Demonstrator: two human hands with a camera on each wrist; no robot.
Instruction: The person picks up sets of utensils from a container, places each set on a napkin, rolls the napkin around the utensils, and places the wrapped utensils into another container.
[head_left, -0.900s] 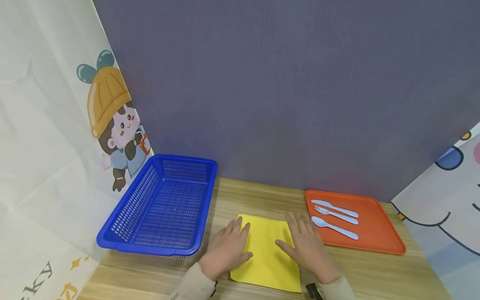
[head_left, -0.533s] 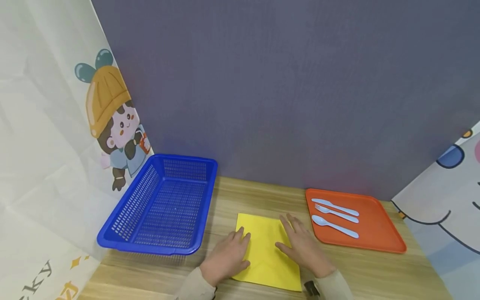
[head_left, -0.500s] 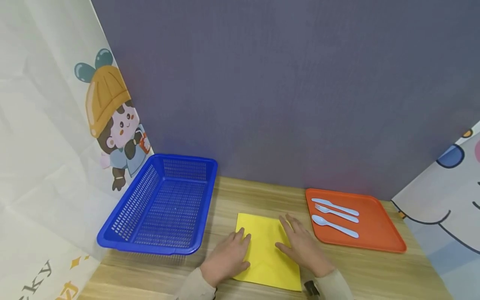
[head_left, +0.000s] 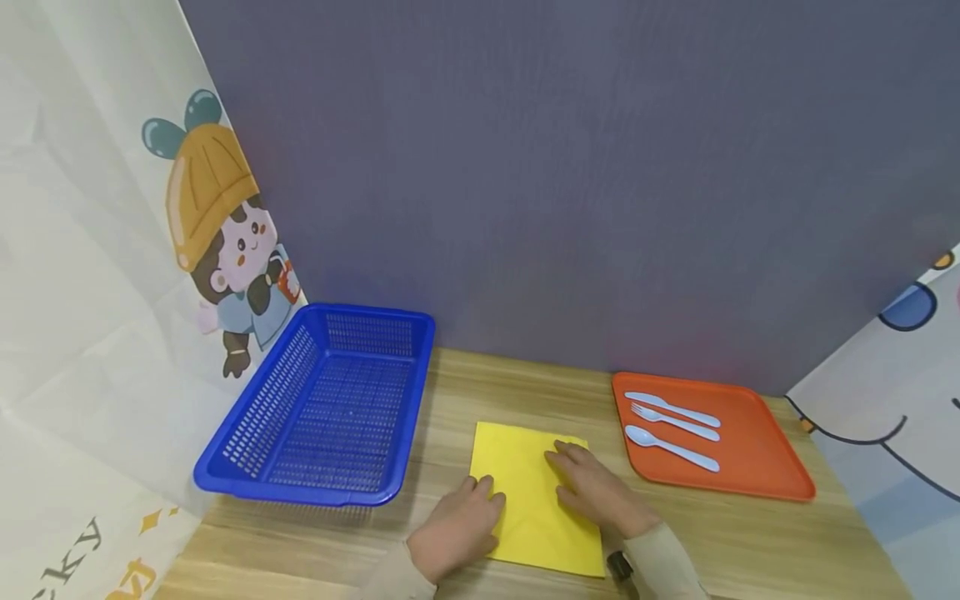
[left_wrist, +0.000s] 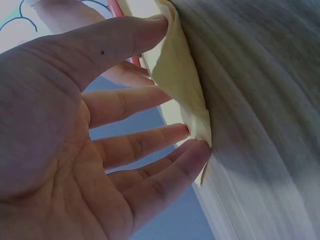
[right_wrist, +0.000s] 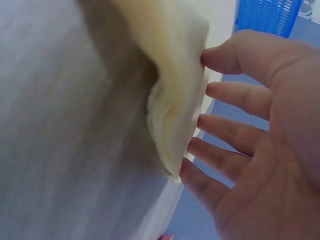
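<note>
In the head view a folded yellow cloth (head_left: 528, 500) lies flat on the wooden table. My left hand (head_left: 459, 527) rests at its left edge, fingertips touching it with fingers slightly bent. On its right side my right hand (head_left: 596, 493) lies with the fingertips on the cloth's surface. The left wrist view has the thumb and fingers of the left hand (left_wrist: 100, 135) spread against the cloth (left_wrist: 182, 80), whose edge stands a little off the table. Spread fingertips of the right hand (right_wrist: 265, 120) touch the layered cloth edge (right_wrist: 175, 90) in the right wrist view.
A blue perforated basket (head_left: 292, 493) stands at the left. An orange tray (head_left: 761, 454) at the right bears a light-blue knife (head_left: 673, 409), fork (head_left: 675, 422) and spoon (head_left: 672, 448). A grey wall panel (head_left: 525, 183) closes off the table's back.
Both hands have drawn back slightly toward the body along the cloth. The right fingers have come further in over it and are more bent. The cloth lies nearly where it was.
</note>
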